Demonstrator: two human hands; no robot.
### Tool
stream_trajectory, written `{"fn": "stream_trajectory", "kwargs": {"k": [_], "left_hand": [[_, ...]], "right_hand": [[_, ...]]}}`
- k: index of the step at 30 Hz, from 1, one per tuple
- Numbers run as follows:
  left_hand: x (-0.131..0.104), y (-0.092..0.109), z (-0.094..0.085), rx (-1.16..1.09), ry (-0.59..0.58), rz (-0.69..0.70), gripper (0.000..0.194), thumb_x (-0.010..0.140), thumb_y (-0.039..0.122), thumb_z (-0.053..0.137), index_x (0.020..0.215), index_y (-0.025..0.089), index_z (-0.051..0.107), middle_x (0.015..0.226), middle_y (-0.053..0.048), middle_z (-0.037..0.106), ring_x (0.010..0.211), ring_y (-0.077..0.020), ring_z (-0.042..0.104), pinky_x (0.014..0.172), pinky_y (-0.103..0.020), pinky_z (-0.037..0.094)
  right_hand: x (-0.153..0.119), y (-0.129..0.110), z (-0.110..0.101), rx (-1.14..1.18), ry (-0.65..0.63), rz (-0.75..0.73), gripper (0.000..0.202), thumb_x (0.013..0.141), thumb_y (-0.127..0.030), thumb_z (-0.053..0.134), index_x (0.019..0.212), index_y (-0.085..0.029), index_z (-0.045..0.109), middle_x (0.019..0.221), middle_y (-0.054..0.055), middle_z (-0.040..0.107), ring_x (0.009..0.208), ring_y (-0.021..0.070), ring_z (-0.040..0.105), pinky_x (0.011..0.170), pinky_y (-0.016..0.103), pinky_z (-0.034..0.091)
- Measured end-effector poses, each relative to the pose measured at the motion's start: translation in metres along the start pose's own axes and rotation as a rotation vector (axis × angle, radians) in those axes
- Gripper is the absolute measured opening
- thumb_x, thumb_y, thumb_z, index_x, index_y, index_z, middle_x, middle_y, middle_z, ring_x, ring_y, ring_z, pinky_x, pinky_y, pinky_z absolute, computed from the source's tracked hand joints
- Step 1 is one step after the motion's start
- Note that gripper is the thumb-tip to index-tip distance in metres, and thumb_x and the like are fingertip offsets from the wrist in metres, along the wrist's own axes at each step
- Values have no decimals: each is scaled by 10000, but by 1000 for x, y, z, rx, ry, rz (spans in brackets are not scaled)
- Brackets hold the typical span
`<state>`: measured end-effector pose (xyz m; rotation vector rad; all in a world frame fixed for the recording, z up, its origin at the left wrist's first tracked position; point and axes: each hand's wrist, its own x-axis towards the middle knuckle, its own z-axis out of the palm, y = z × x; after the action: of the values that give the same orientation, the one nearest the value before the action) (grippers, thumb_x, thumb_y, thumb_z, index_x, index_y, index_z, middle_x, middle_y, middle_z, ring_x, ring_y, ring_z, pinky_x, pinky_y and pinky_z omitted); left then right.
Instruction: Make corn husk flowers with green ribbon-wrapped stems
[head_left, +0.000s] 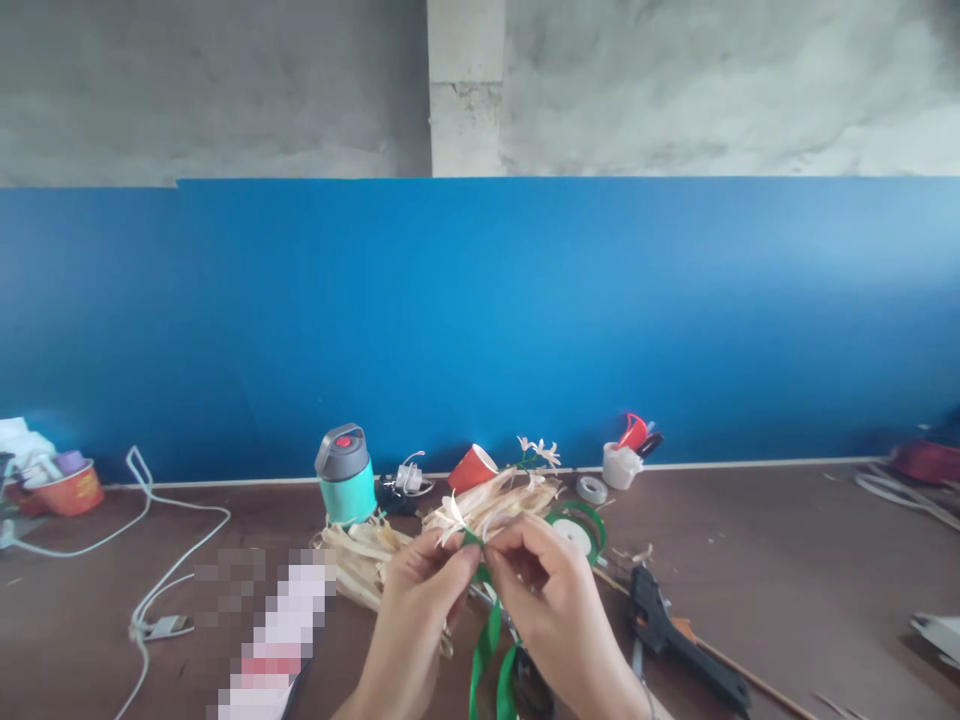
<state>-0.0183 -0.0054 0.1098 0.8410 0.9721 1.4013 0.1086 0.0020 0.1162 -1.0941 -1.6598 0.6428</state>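
A small white flower rises from between my hands at the centre, its base wrapped in green. My left hand is closed, pinching the flower's green base. My right hand is also closed, pinching the green ribbon close to my left fingertips. Loose ribbon hangs in loops below the hands. Just behind my right hand lies a ribbon roll with a white core. Pale dried husks lie behind and left of my hands.
A teal bottle, an orange cup and a white cup of tools stand along the blue partition. A black glue gun lies right. White cables curl on the left.
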Motion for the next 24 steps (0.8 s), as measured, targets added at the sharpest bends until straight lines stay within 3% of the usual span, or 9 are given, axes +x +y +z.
{"fn": "stream_trajectory", "kwargs": {"k": [5,9,14,18,24], "left_hand": [[-2,-5,3,-56,21,21,278,625,340,771,614,157,563,496,84,368,451,-42,246,421,-157,222],[0,-7,0,-62,34,30,311,645,346,763,587,161,520,493,89,346,458,-45,238,424,-158,215],[1,1,-1,-50,22,42,293,646,338,761,583,151,545,465,91,348,446,-37,252,423,-151,207],[0,8,0,-30,16,64,259,643,316,754,574,142,574,457,76,403,444,-38,294,433,-152,235],[2,10,-5,55,-102,66,258,673,321,726,564,151,566,470,38,500,446,-54,337,441,-178,242]], "right_hand": [[-4,0,3,-125,56,-150,178,788,-129,548,635,-211,509,668,21,552,662,175,494,595,267,346],[-4,-1,6,-151,38,-149,175,817,-157,526,650,-206,505,695,31,553,689,179,499,621,274,357],[4,0,1,128,-143,104,176,834,-316,559,725,-180,590,666,11,535,610,135,444,554,250,328],[10,-1,-6,442,-305,354,348,771,-465,615,629,-156,545,532,-47,400,481,72,277,452,232,182],[13,-2,-10,758,-432,547,297,699,-385,711,638,-135,563,548,-33,477,439,34,236,421,223,79]]}}
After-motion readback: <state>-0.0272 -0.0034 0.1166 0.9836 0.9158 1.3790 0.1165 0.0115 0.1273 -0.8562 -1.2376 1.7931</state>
